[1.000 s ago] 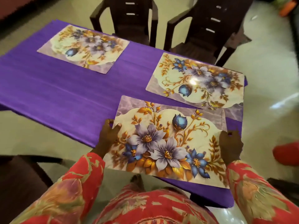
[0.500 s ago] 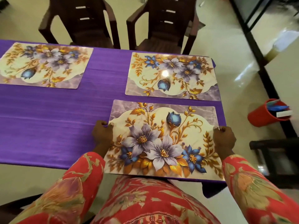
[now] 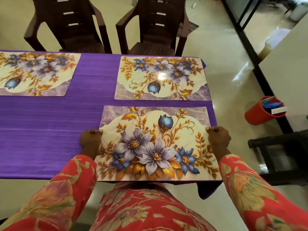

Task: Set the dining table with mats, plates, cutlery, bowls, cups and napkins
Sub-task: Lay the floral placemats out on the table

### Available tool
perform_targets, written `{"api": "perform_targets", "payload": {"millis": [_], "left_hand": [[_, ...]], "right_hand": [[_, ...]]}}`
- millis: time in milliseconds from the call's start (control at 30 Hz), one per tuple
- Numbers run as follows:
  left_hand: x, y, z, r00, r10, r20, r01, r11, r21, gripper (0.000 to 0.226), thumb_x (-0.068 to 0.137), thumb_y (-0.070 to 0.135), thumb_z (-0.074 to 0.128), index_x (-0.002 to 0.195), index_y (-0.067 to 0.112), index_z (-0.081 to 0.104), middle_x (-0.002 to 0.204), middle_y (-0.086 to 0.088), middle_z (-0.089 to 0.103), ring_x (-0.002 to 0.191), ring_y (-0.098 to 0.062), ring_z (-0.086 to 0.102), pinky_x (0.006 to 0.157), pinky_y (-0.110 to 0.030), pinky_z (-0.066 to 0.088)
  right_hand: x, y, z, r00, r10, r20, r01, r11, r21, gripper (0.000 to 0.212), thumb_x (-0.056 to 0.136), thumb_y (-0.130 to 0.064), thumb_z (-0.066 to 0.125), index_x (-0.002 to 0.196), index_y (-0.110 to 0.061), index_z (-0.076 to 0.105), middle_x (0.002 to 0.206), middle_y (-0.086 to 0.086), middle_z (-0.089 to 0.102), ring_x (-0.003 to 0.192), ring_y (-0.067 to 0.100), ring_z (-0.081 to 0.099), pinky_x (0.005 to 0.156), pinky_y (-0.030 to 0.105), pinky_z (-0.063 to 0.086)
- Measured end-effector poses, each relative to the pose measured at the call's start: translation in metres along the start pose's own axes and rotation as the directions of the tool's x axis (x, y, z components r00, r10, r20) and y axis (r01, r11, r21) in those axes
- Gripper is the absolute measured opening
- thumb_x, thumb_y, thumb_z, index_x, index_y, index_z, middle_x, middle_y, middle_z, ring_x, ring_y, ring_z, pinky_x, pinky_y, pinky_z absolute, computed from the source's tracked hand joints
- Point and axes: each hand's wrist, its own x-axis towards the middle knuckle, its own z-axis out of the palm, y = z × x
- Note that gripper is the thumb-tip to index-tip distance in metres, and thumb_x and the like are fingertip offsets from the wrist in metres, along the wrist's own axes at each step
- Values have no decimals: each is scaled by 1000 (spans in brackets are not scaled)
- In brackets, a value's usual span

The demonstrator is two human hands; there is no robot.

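Looking down, head view: a purple table (image 3: 50, 130) with three floral mats, seen from the near edge.
Near mat (image 3: 158, 144): lies flat at the table's near right corner, long side toward the person, its near edge about level with the table's edge.
Left hand (image 3: 90, 139): grips the near mat's left edge, fingers curled into a loose fist with the edge pinched (which finger is on top I cannot tell).
Right hand (image 3: 219, 138): grips the mat's right edge the same way, fingers curled, a pale nail showing at the edge.
Sleeves: red with a leafy print, one on each side of the mat.
Far right mat (image 3: 161, 79): flat on the table just beyond the near mat, a strip of purple between them, a light glare in its middle.
Far left mat (image 3: 36, 74): flat on the far side, well apart from the other two, cut off by the picture's left border.
Chairs: two dark brown ones, left (image 3: 66, 25) and right (image 3: 155, 25), stand at the far side, one behind each far mat.
Red bucket (image 3: 261, 112): on the floor right of the table (papers and blue things inside).
Dark stool (image 3: 281, 155): on the floor at the right, near the right hand.
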Motion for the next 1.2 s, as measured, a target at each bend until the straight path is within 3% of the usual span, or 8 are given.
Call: {"api": "perform_targets", "payload": {"millis": [200,400,533,867,1200], "left_hand": [[7,-10,-1,1000,0,30,1,1000,-27,12,79,20,70,86,11,71,94,-20,70,95,-39,65,87,-50,53],[10,-11,-2,1000,-26,18,27,998,-56,16,78,21,72,89,8,71,95,-19,70,95,-36,66,88,-48,53],[23,-15,-4,1000,-18,-1,18,999,-41,22,74,25,70,88,8,70,97,-23,69,97,-41,64,88,-53,51],[34,4,-32,994,8,-109,3,995,104,31,93,8,45,115,-9,58,125,-31,54,117,-47,48,99,-44,38],[59,-3,-52,994,13,-109,-7,998,56,27,88,5,50,113,5,61,122,-21,59,115,-39,52,97,-40,40]], "right_hand": [[0,1,-1,1000,23,-1,-23,1000,13,28,89,-24,63,105,-1,65,111,20,64,106,38,56,88,37,44],[-2,0,0,1000,3,13,-4,1000,10,27,90,-24,62,104,-1,64,111,20,64,107,38,56,88,37,44],[-6,-6,6,1000,-8,19,8,1000,14,26,89,-24,62,102,-2,65,109,19,65,106,37,56,89,37,43],[-32,-31,36,999,15,44,-16,1000,23,26,88,-23,64,103,-1,64,110,20,65,106,37,56,81,34,43],[-59,-45,59,1000,-9,-3,9,999,-33,27,87,-26,65,101,-3,68,106,18,67,103,36,58,82,36,45]]}}
